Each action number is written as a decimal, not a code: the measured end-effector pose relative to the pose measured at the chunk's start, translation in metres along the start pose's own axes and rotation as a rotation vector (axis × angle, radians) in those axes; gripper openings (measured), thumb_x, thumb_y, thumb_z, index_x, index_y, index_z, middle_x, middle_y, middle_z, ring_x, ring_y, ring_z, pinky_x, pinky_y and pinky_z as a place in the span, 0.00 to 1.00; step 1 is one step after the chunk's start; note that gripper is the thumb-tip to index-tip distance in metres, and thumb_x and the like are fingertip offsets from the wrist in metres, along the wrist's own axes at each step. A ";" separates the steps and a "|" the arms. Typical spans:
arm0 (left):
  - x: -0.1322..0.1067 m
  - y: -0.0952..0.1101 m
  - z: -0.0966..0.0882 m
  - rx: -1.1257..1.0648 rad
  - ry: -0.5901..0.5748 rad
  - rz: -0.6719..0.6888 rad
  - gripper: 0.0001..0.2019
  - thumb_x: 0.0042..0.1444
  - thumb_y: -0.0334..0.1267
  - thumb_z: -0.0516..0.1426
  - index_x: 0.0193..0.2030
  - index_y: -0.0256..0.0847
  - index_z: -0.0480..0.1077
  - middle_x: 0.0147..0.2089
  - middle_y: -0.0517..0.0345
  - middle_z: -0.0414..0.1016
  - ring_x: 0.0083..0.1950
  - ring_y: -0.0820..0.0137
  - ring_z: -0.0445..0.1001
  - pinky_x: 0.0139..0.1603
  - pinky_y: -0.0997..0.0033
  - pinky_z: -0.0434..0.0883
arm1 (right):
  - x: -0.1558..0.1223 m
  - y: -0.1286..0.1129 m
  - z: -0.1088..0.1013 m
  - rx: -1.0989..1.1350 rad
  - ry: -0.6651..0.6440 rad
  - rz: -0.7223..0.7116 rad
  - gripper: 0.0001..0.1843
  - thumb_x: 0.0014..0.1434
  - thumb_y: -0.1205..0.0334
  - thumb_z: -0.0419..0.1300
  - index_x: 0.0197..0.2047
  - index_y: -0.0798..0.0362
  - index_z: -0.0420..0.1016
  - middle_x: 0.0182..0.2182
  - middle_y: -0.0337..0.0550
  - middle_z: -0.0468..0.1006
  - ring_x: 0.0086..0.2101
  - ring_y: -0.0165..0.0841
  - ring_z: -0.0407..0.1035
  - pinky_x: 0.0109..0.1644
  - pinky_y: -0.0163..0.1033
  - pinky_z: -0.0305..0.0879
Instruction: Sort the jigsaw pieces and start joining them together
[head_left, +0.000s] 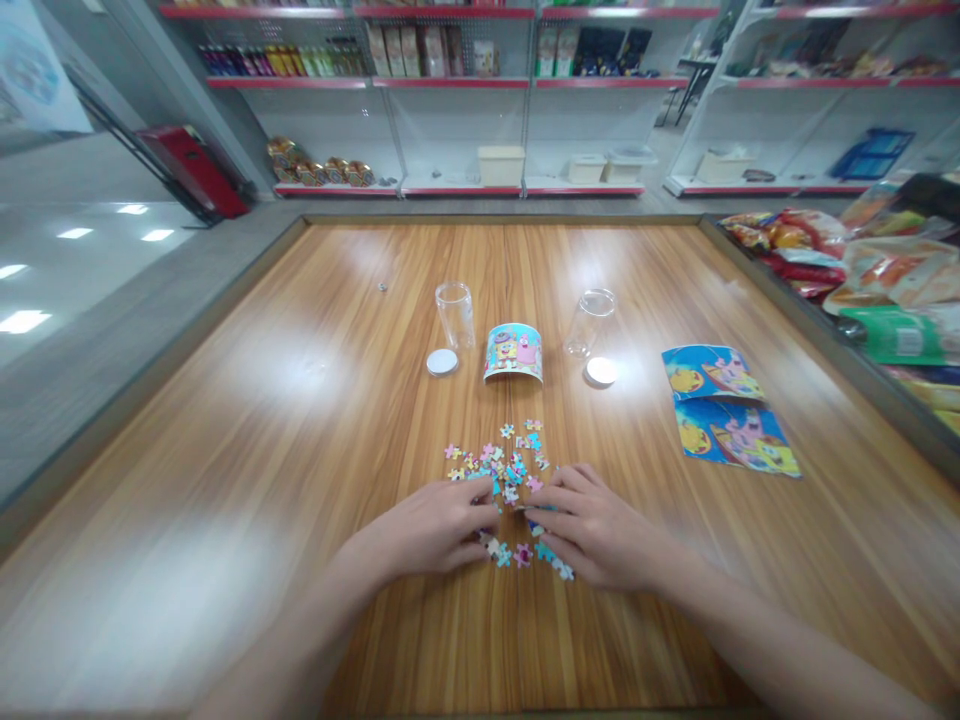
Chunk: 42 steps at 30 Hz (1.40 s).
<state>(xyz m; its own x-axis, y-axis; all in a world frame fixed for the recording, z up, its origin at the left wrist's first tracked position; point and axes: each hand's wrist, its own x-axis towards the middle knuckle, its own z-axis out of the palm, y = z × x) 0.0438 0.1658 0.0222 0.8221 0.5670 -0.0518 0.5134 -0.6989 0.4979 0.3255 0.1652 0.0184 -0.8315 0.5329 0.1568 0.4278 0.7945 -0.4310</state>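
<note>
Jigsaw pieces are lying loose on the worktop, no joined section clearly showing; left hand is resting curled, right hand half-spread among them, any pinch hidden; jars are standing uncapped

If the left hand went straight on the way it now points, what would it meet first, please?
The left hand would likely meet the loose puzzle pieces first, then the right hand opposite; fingertip height is unclear.

Wood-grain table bears scattered puzzle pieces, two clear jars, two white lids, curved picture card, blue printed paper at right.
</note>
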 end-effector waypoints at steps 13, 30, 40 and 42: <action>0.010 0.007 0.013 0.020 0.120 0.001 0.13 0.71 0.39 0.50 0.44 0.39 0.75 0.45 0.50 0.72 0.42 0.68 0.74 0.42 0.68 0.73 | 0.001 0.001 -0.002 -0.031 0.014 0.047 0.13 0.68 0.64 0.56 0.53 0.51 0.75 0.57 0.48 0.73 0.53 0.43 0.62 0.55 0.52 0.60; -0.004 0.000 -0.006 -0.014 0.005 -0.033 0.10 0.59 0.42 0.64 0.33 0.39 0.72 0.34 0.59 0.74 0.34 0.70 0.75 0.33 0.72 0.68 | -0.002 0.000 -0.008 -0.011 0.013 0.046 0.10 0.66 0.63 0.58 0.48 0.50 0.78 0.44 0.48 0.74 0.45 0.40 0.62 0.50 0.47 0.56; 0.000 0.004 0.006 0.098 0.043 -0.028 0.14 0.58 0.46 0.65 0.30 0.39 0.71 0.30 0.61 0.75 0.30 0.70 0.75 0.26 0.72 0.63 | -0.006 -0.005 -0.029 0.002 -0.137 0.062 0.06 0.59 0.58 0.66 0.36 0.50 0.74 0.38 0.42 0.75 0.43 0.38 0.64 0.44 0.44 0.50; 0.003 0.006 0.008 0.101 0.069 0.000 0.12 0.62 0.46 0.62 0.36 0.39 0.73 0.34 0.58 0.77 0.33 0.69 0.77 0.28 0.71 0.66 | -0.006 -0.007 -0.028 -0.008 -0.162 0.057 0.07 0.59 0.58 0.66 0.38 0.50 0.75 0.41 0.43 0.76 0.45 0.39 0.64 0.45 0.45 0.51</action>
<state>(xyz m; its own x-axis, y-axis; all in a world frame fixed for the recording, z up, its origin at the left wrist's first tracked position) 0.0509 0.1604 0.0182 0.8049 0.5933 0.0096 0.5386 -0.7373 0.4077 0.3376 0.1645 0.0455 -0.8518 0.5237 -0.0130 0.4781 0.7671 -0.4278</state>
